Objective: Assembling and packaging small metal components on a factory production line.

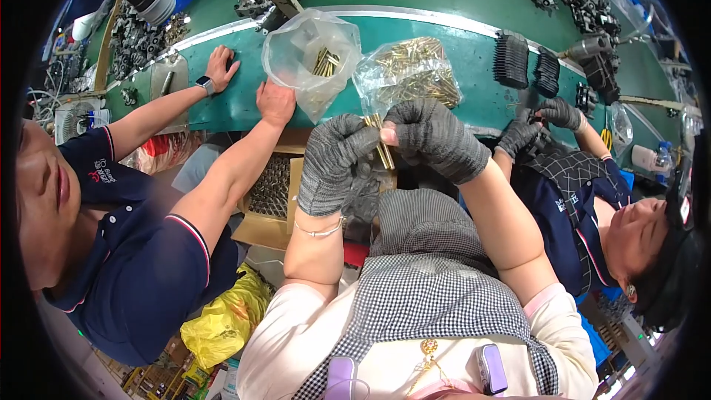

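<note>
My left hand [332, 163], in a grey knit glove, is closed with its fingertips on a few slim brass-coloured pins [384, 150]. Opposite it, my right hand [437, 141], gloved the same way with a bare thumb tip, pinches the same pins. Both hands meet just off the near edge of the green workbench [244, 78]. Right behind them lies a clear plastic bag [364, 74] packed with similar pins. To its left stands an open, cloudy plastic bag [285, 48] with a small heap of pins [326, 63] inside.
A bare-handed co-worker's hand [276, 104] touches the open bag from the left. Another person's gloved hands [521, 132] work at the right. Black finned parts [511, 61] sit at the bench's back right. Below the edge, a cardboard box [255, 228] holds metal rings.
</note>
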A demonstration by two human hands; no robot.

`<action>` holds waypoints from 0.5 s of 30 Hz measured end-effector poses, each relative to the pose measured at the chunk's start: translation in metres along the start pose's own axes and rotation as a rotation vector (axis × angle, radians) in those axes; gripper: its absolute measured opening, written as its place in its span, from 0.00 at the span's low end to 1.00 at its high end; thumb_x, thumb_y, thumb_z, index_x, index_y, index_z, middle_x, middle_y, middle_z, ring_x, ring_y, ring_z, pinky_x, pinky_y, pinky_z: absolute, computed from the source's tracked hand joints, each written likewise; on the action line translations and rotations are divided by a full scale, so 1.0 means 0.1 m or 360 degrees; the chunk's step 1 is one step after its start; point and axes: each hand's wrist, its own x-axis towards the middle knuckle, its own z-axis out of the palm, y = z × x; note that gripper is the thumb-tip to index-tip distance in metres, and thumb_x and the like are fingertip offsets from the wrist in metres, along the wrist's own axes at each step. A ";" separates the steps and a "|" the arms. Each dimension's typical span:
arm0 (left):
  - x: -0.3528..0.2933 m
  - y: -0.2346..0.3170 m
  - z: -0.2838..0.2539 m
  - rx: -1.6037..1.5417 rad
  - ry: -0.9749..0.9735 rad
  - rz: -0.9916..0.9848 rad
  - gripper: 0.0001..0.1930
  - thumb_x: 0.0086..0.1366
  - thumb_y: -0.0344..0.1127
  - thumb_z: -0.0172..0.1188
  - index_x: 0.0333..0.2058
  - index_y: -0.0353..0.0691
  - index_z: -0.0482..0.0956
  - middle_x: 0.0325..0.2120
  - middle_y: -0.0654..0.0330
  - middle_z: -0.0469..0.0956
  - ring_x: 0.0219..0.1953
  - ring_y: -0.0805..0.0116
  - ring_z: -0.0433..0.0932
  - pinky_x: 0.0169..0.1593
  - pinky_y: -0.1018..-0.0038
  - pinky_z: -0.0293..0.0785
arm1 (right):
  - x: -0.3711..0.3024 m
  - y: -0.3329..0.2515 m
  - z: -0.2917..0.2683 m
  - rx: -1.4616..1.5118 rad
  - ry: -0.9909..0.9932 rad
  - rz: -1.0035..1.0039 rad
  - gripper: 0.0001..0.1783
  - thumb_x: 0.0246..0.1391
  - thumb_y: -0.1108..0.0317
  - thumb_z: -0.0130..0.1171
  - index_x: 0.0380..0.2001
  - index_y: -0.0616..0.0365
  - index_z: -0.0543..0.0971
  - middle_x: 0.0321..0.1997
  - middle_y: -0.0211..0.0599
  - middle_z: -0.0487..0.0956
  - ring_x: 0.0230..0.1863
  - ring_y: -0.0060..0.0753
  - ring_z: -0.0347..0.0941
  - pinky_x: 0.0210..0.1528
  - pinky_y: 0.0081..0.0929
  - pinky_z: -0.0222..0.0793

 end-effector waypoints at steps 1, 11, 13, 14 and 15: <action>0.03 -0.08 -0.04 -0.0072 0.0069 0.0092 0.04 0.53 0.30 0.62 0.27 0.38 0.77 0.19 0.68 0.74 0.18 0.80 0.69 0.21 0.84 0.62 | 0.00 -0.02 0.03 -0.0004 -0.0001 -0.0006 0.13 0.44 0.62 0.64 0.24 0.61 0.76 0.17 0.25 0.70 0.16 0.16 0.62 0.18 0.15 0.56; 0.14 -0.45 -0.30 -0.0362 0.0365 0.0470 0.08 0.55 0.33 0.59 0.31 0.36 0.75 0.20 0.63 0.75 0.19 0.76 0.72 0.21 0.82 0.65 | 0.49 -0.54 0.25 -0.0708 0.0864 -0.1926 0.09 0.51 0.66 0.58 0.32 0.61 0.77 0.27 0.37 0.78 0.23 0.27 0.72 0.29 0.23 0.69; 0.11 -0.43 -0.26 -0.0336 0.0385 0.0397 0.07 0.56 0.33 0.58 0.31 0.36 0.75 0.20 0.64 0.75 0.18 0.76 0.72 0.21 0.82 0.66 | 0.93 -0.42 0.12 -0.1826 0.1010 -0.1217 0.08 0.50 0.66 0.56 0.30 0.58 0.78 0.28 0.45 0.78 0.26 0.42 0.74 0.33 0.32 0.70; 0.13 -0.43 -0.26 -0.0317 0.0396 0.0321 0.07 0.56 0.33 0.58 0.31 0.36 0.76 0.19 0.64 0.74 0.18 0.76 0.72 0.21 0.81 0.66 | 1.02 -0.16 -0.01 -0.1862 0.0954 -0.1028 0.08 0.50 0.65 0.55 0.29 0.58 0.78 0.29 0.47 0.77 0.28 0.46 0.74 0.34 0.35 0.69; 0.14 -0.41 -0.30 -0.0293 0.0420 0.0255 0.07 0.56 0.33 0.58 0.31 0.36 0.76 0.19 0.64 0.74 0.18 0.76 0.71 0.22 0.81 0.67 | 1.08 -0.03 -0.06 -0.1885 0.0884 -0.0851 0.08 0.50 0.65 0.54 0.28 0.57 0.78 0.30 0.49 0.76 0.30 0.49 0.73 0.35 0.38 0.69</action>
